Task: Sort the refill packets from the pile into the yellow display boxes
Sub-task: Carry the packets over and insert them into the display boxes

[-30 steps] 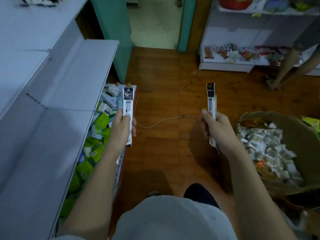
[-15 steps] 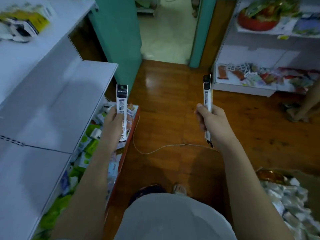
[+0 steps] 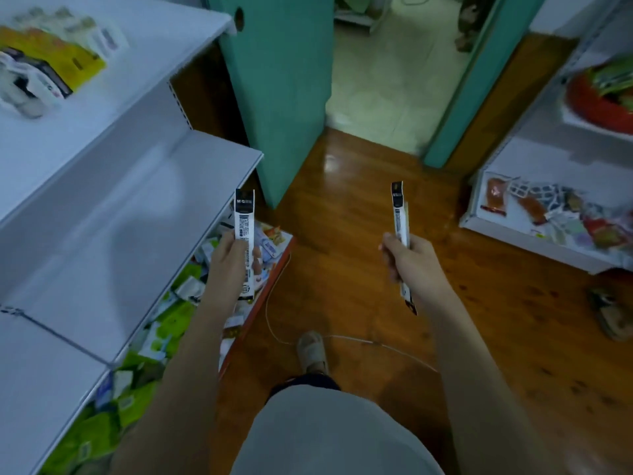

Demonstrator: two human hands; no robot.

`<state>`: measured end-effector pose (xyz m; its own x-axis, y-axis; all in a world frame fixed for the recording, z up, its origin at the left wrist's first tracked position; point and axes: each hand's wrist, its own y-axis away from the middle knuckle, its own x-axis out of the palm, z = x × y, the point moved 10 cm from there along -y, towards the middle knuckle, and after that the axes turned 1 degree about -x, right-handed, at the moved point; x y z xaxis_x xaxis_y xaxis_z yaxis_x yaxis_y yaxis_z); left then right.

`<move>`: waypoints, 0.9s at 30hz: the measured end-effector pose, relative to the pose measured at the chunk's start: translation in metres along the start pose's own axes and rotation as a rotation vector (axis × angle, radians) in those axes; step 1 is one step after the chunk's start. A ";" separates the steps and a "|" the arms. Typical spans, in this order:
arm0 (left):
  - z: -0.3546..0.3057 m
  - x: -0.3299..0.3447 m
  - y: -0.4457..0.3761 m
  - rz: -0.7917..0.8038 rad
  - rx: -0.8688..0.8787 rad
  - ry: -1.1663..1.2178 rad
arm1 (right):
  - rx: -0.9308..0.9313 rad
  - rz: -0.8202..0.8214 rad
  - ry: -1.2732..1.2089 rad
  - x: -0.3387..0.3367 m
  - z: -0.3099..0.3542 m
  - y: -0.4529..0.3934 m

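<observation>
Polished orange-brown wood covers the floor (image 3: 359,234), which runs to a doorway with teal walls and pale tiles beyond. White shelves (image 3: 137,207) stand on the left; the top one carries a yellow display box (image 3: 51,60), blurred, with packets in it. Under the lowest shelf lies a tray (image 3: 270,279) with a red edge, full of green and white packets. On the right a low white shelf (image 3: 534,234) holds mixed small goods, and a red basket (image 3: 596,101) sits above it. A thin wire (image 3: 342,337) trails over the floor by the person's foot.

The left hand (image 3: 227,265) grips a long white refill packet (image 3: 245,234) upright, fingers curled round its lower half, over the tray's edge. The right hand (image 3: 407,258) holds a second refill packet (image 3: 400,228) the same way, edge-on, above bare floor, well apart from the first.

Compared with a second ago, the view has lifted: the sack of packets at the right has gone from sight, the top shelf and yellow box have come in, and both hands have kept their hold on the packets
</observation>
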<state>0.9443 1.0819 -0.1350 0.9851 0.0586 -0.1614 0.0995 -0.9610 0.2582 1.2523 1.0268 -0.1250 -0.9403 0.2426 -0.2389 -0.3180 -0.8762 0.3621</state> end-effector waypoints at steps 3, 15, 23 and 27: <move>-0.031 0.011 -0.055 -0.037 0.012 0.029 | -0.059 -0.005 0.015 0.002 0.048 -0.053; -0.196 -0.011 -0.212 -0.225 0.264 0.069 | -0.302 0.280 -0.023 0.094 0.242 -0.237; -0.235 -0.061 -0.218 -0.580 0.312 0.129 | -0.410 0.754 0.042 0.218 0.332 -0.282; -0.231 -0.089 -0.183 -0.784 0.329 0.184 | -0.463 0.999 0.050 0.277 0.353 -0.256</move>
<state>0.8711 1.3152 0.0523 0.6593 0.7517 -0.0132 0.7412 -0.6529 -0.1560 1.0304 1.4655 0.0337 -0.7393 -0.6701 -0.0665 0.6689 -0.7422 0.0424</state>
